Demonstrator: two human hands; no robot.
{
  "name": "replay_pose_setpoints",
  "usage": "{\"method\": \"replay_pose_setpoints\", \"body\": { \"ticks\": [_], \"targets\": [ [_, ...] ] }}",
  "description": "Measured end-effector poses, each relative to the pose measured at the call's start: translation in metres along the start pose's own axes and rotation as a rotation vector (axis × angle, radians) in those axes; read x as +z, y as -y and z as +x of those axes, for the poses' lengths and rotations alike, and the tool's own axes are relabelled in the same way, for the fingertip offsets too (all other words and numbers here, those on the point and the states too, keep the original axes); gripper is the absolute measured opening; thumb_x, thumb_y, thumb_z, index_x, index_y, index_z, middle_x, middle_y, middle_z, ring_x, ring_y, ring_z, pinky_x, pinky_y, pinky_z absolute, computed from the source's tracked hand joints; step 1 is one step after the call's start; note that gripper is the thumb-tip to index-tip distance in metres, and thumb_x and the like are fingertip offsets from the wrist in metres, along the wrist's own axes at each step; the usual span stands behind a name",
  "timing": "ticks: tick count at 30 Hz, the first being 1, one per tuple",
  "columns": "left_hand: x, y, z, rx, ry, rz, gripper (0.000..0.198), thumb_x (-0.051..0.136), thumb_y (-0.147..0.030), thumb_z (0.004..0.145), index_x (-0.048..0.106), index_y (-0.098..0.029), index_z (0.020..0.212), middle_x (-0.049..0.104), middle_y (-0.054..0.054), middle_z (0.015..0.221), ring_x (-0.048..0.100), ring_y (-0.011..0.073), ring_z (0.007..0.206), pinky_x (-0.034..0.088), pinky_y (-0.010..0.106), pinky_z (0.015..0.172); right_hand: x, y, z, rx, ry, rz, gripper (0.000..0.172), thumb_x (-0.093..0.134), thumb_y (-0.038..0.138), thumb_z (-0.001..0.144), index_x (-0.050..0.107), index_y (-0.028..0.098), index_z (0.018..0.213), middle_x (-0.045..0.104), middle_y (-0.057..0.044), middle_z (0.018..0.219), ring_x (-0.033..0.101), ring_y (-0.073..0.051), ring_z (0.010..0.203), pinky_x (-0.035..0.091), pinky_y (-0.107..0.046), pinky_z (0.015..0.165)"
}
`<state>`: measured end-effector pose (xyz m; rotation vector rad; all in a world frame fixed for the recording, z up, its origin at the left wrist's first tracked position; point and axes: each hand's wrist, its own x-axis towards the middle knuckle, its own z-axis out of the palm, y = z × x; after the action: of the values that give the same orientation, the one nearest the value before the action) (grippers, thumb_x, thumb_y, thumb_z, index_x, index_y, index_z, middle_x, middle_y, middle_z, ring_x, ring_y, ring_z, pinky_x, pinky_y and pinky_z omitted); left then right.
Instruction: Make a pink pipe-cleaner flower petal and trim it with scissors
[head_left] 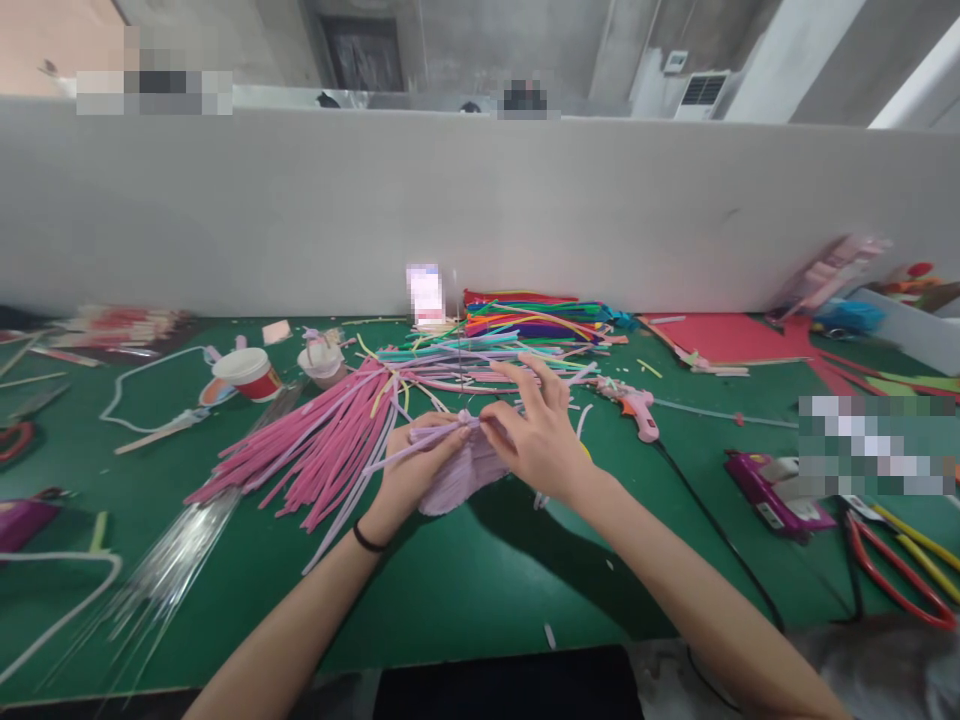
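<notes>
Near the middle of the table, my left hand (pixel 421 462) is closed around a bundle of lilac pipe cleaners (pixel 433 436), with stems sticking out to the left. A pale lilac, fan-like piece made of pipe cleaners (pixel 466 478) hangs below the fingers. My right hand (pixel 541 432) pinches at the top of this piece with thumb and index finger; its other fingers are raised. What lies exactly between those fingertips is too small to make out. Just left of my hands, a large spread of pink pipe cleaners (pixel 330 430) lies on the table.
Behind my hands are multicoloured pipe cleaners (pixel 536 318) and a phone (pixel 426 294). A pink glue gun (pixel 639 412) trails its black cord on the right, near a purple tape dispenser (pixel 776 495) and red-handled pliers (pixel 892 575). At left are a paper cup (pixel 251 374) and clear rods (pixel 187 530).
</notes>
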<state>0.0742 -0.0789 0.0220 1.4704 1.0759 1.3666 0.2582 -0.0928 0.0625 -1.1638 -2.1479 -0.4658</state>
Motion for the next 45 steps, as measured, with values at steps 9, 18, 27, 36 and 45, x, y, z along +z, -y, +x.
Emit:
{"method": "replay_pose_setpoints", "body": {
  "ticks": [9, 18, 27, 36, 45],
  "targets": [
    [-0.001, -0.003, 0.001, 0.03, 0.011, 0.014, 0.015, 0.075, -0.029, 0.074, 0.073, -0.018, 0.085, 0.072, 0.006, 0.092, 0.067, 0.0216, 0.09, 0.051, 0.033, 0.083, -0.003, 0.005, 0.004, -0.076, -0.009, -0.048, 0.015, 0.053, 0.02, 0.091, 0.067, 0.021, 0.086, 0.049, -0.008, 0.138, 0.026, -0.032, 0.138, 0.029, -0.05, 0.107],
    [-0.002, -0.003, 0.003, 0.051, -0.018, -0.023, 0.013, 0.076, -0.028, 0.073, 0.069, -0.018, 0.078, 0.069, 0.005, 0.086, 0.065, 0.0186, 0.083, 0.051, 0.031, 0.079, 0.005, 0.012, -0.004, -0.173, -0.103, -0.175, 0.016, 0.054, 0.016, 0.091, 0.069, 0.021, 0.095, 0.058, -0.008, 0.128, 0.037, -0.029, 0.132, 0.035, -0.046, 0.105],
    [-0.006, -0.002, 0.007, -0.088, -0.007, -0.115, 0.018, 0.08, -0.03, 0.067, 0.069, -0.018, 0.075, 0.068, 0.002, 0.08, 0.063, 0.0154, 0.073, 0.048, 0.026, 0.071, 0.011, 0.004, -0.016, -0.132, -0.16, -0.09, 0.03, 0.057, 0.013, 0.089, 0.065, 0.027, 0.114, 0.06, -0.009, 0.122, 0.043, -0.027, 0.127, 0.038, -0.043, 0.102],
    [-0.015, 0.034, 0.019, -0.354, 0.094, 0.028, 0.051, 0.076, -0.042, 0.067, 0.06, -0.016, 0.109, 0.071, 0.005, 0.086, 0.067, 0.0219, 0.078, 0.05, 0.033, 0.072, 0.042, -0.022, -0.049, 0.104, 0.201, 0.209, 0.018, 0.053, 0.021, 0.085, 0.067, 0.02, 0.096, 0.069, -0.005, 0.089, 0.062, -0.018, 0.081, 0.047, -0.028, 0.073],
    [-0.021, 0.05, 0.021, 0.169, 0.056, 0.687, 0.03, 0.059, -0.043, 0.081, 0.066, -0.018, 0.095, 0.066, 0.012, 0.103, 0.058, 0.0293, 0.104, 0.042, 0.043, 0.093, 0.059, -0.027, -0.051, 0.371, 0.301, 0.076, 0.027, 0.047, 0.025, 0.091, 0.07, 0.015, 0.1, 0.073, -0.01, 0.093, 0.061, -0.025, 0.092, 0.044, -0.035, 0.083]
  ]
}}
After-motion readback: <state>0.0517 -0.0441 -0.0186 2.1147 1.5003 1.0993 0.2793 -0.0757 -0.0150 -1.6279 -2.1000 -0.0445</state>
